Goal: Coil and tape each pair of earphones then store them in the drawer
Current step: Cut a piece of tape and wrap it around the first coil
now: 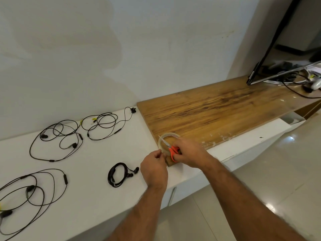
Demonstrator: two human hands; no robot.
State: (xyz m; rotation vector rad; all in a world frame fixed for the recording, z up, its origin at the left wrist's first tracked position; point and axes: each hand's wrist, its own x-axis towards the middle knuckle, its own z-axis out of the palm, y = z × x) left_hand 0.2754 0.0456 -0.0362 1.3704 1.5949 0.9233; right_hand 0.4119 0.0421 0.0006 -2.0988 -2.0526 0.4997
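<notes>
A roll of clear tape [169, 136] lies at the near corner of the wooden top [217, 112]. My right hand [188, 152] grips orange-handled scissors [173, 151], their blades pointing up-left across the roll. My left hand [153, 168] pinches the pulled-out end of the tape beside the roll. One coiled pair of black earphones [119, 174] lies on the white counter [97, 159], left of my left hand. Three uncoiled pairs lie further left: one [57, 141] in the middle, one [104, 125] near the wall, one [26, 193] at the left edge.
A drawer handle [172, 195] shows on the white front below the counter. A tilted screen [271, 47] with cables stands at the far right of the wooden top. Tape scraps dot the wood's front edge. Glossy floor tiles lie to the right.
</notes>
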